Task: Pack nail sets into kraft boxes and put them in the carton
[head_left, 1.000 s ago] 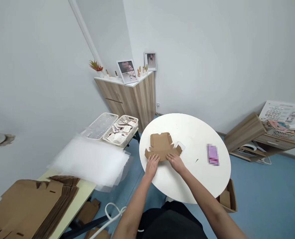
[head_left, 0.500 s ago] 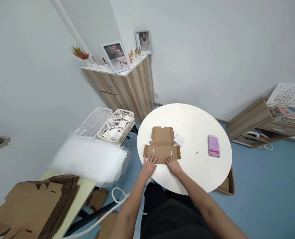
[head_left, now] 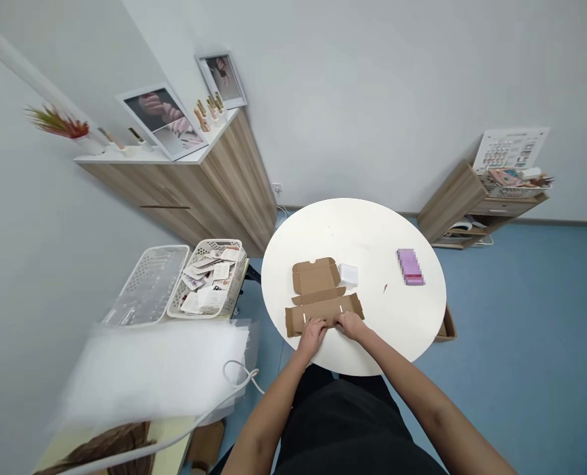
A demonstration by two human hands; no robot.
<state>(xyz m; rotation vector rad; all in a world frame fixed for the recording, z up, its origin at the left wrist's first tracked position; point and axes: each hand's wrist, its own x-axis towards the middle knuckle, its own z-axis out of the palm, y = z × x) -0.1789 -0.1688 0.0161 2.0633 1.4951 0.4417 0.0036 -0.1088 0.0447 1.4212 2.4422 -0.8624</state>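
Left side: clear basket (head_left: 150, 285) and white basket (head_left: 224, 246) side by side; white one holds loose printed cards (head_left: 207, 280), print too small to read. Plastic sheet (head_left: 150, 373) nearer, blurred. Center: one cardboard blank (head_left: 316, 277) lies flat on round table (head_left: 353, 224). Left hand (head_left: 312, 336) and right hand (head_left: 351, 324) both on blank's near edge, narrow, fingers curled; pinching or not, cannot tell. Hands closer together than in earlier frame. White packet (head_left: 348, 275) just beyond blank. Right: one pink box (head_left: 411, 266), label blurred, unreadable.
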